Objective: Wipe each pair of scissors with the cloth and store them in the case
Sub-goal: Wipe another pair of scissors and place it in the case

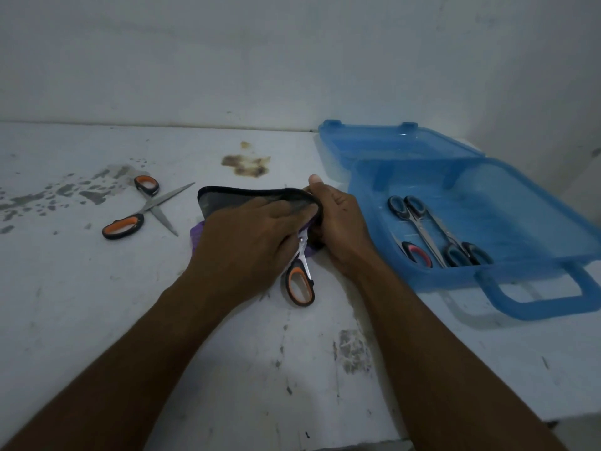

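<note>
Both gripping: left hand (247,236) and right hand (338,222) clamp cloth (227,198) round blades of orange-handled scissors (300,281); blue case (553,222) open at right, second pair (151,206) lies left

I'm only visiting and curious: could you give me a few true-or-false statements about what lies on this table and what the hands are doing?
1. The blue case stands open. True.
2. The case holds nothing. False: stored scissors lie inside it.
3. The left hand and the right hand both grip the cloth. True.
4. The wiped scissors have blue handles. False: the handle showing below the cloth is orange and black.
5. The loose scissors left of the hands lie with blades shut. False: the blades are spread apart.
</note>
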